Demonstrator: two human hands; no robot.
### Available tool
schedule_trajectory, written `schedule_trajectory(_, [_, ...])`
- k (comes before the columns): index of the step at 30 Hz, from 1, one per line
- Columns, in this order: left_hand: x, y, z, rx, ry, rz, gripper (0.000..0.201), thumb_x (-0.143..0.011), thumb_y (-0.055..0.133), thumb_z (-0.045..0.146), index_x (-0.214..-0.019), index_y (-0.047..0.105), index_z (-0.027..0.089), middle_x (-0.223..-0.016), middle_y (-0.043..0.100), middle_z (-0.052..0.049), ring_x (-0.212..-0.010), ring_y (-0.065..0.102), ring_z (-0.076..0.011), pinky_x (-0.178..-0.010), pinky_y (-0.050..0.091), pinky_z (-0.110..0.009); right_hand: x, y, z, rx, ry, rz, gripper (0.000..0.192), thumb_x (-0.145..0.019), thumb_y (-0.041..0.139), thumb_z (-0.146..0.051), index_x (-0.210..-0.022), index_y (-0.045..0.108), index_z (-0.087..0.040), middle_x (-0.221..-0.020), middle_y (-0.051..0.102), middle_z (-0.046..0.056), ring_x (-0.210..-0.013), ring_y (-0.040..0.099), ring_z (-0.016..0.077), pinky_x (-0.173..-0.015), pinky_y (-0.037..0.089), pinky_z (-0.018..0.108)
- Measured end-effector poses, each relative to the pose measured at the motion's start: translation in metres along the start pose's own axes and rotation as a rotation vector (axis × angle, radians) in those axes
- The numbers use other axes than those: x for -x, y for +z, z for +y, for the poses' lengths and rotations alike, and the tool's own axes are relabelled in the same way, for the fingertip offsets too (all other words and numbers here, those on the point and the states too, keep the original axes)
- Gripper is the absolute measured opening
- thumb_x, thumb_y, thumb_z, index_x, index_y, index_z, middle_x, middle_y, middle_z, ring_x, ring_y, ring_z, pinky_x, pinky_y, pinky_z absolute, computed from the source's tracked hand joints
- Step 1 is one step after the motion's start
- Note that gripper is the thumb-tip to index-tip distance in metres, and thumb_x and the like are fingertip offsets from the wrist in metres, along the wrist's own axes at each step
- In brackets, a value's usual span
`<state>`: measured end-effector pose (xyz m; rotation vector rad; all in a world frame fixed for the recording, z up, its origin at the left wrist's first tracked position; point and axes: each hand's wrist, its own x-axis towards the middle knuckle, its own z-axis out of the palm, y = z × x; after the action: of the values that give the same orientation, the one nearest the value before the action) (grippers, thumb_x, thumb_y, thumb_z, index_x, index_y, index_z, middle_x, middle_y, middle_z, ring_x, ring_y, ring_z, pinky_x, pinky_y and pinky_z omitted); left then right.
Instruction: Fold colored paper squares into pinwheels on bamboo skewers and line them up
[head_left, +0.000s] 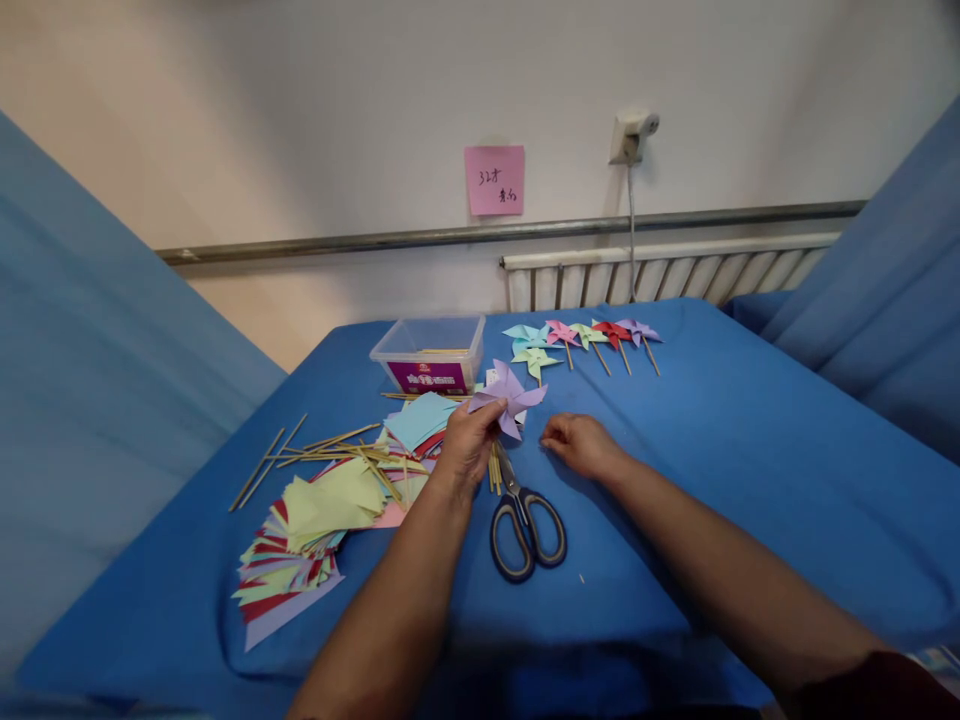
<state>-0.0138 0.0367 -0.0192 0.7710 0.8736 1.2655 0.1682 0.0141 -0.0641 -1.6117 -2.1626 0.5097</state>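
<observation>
Lying at far left: thin wooden sticks were scattered loose on the blue cloth-covered table, most running roughly left to right, a few slanting up to the right.
Paper pile: fanned stack of coloured paper squares lay just right of the sticks, yellow-green sheets on top, red and lilac edges showing beneath.
Box: clear plastic tub with a purple label stood behind the pile, toward the wall.
Left hand: left hand was closed on the lilac paper pinwheel, fingers pinching its lower edge.
Pinwheel position: it was held just above the left hand, raised off the table, left of and slightly higher than the right hand, clear of it.
Pinwheel facing: its face was turned toward the camera, blades spreading outward all round; whether a stick was fitted could not be told.
Scissors: dark-handled metal scissors lay between the two forearms, long axis running away from the person, blades pointing toward the left hand, handles nearest the camera.
Right hand: right hand rested on the cloth, fingers loosely curled and holding nothing visible.
Finished row: five paper pinwheels on sticks lay behind the hands, sticks slanting down to the right.
</observation>
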Motion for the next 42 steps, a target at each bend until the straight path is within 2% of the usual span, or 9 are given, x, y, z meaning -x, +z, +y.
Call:
schedule_trajectory(7, [0.001,0.000,0.001,-0.011,0.003,0.008,0.034,-0.051,0.085,0.022,-0.080,0.070,0.011,-0.074,0.069,-0.004,-0.065,0.062,-0.0143,-0.064,0.049,-0.026,0.007,-0.010,-0.014,0.175,-0.021,-0.101,0.020,-0.088,0.047,-0.020,-0.089,0.068,-0.017,-0.094,0.070,0.007,-0.085,0.062,0.0173,-0.074,0.039,0.025])
schedule_trajectory(14, [-0.002,-0.005,-0.006,-0.082,0.072,0.010,0.033,-0.054,0.084,0.025,-0.081,0.072,0.012,-0.075,0.070,-0.004,-0.065,0.062,-0.0145,-0.067,0.049,-0.027,0.012,-0.016,-0.030,0.415,0.065,-0.153,0.029,-0.093,0.039,-0.021,-0.100,0.067,-0.017,-0.099,0.069,0.010,-0.084,0.065,0.0202,-0.070,0.042,0.027])
schedule_trajectory(18, [-0.003,-0.007,-0.009,-0.196,0.144,0.057,0.029,-0.056,0.082,0.029,-0.079,0.073,0.013,-0.074,0.070,-0.003,-0.063,0.061,-0.0142,-0.064,0.047,-0.026,0.014,-0.014,-0.035,0.444,0.083,-0.152,0.030,-0.090,0.040,-0.014,-0.104,0.066,-0.015,-0.101,0.068,0.012,-0.087,0.066,0.0214,-0.072,0.043,0.027])
schedule_trajectory(22, [-0.003,-0.006,-0.009,-0.282,0.177,0.084,0.027,-0.057,0.081,0.030,-0.077,0.073,0.014,-0.072,0.068,-0.002,-0.062,0.059,-0.0135,-0.062,0.045,-0.025,0.012,-0.015,-0.031,0.460,0.111,-0.140,0.031,-0.093,0.037,-0.017,-0.106,0.065,-0.016,-0.100,0.068,0.012,-0.089,0.066,0.0218,-0.071,0.043,0.027])
schedule_trajectory(27, [-0.001,-0.003,-0.007,-0.270,0.179,0.085,0.029,-0.055,0.082,0.031,-0.078,0.073,0.014,-0.073,0.069,-0.002,-0.064,0.060,-0.0141,-0.063,0.046,-0.026,0.009,-0.016,-0.022,0.461,0.125,-0.144,0.029,-0.095,0.038,-0.025,-0.103,0.066,-0.018,-0.103,0.068,0.010,-0.091,0.066,0.0217,-0.072,0.043,0.027])
schedule_trajectory(34, [0.000,-0.002,-0.007,-0.251,0.164,0.081,0.030,-0.055,0.082,0.031,-0.078,0.074,0.014,-0.074,0.070,-0.002,-0.064,0.060,-0.0145,-0.065,0.046,-0.026,0.010,-0.015,-0.021,0.457,0.169,-0.145,0.029,-0.095,0.038,-0.019,-0.104,0.065,-0.015,-0.103,0.068,0.013,-0.091,0.066,0.0217,-0.072,0.043,0.028])
schedule_trajectory(37, [0.000,-0.003,-0.007,-0.246,0.161,0.082,0.030,-0.054,0.082,0.030,-0.078,0.074,0.014,-0.074,0.070,-0.003,-0.064,0.061,-0.0150,-0.065,0.046,-0.026,0.011,-0.018,-0.019,0.444,0.174,-0.131,0.026,-0.094,0.041,-0.020,-0.106,0.064,-0.017,-0.102,0.069,0.011,-0.092,0.066,0.0216,-0.072,0.043,0.027])
schedule_trajectory(42, [0.000,-0.004,-0.008,-0.272,0.157,0.084,0.029,-0.054,0.082,0.030,-0.077,0.073,0.014,-0.072,0.070,-0.002,-0.063,0.060,-0.0149,-0.064,0.046,-0.026,0.011,-0.025,-0.017,0.436,0.157,-0.131,0.025,-0.094,0.043,-0.024,-0.101,0.066,-0.018,-0.102,0.069,0.011,-0.091,0.066,0.0217,-0.071,0.043,0.027])
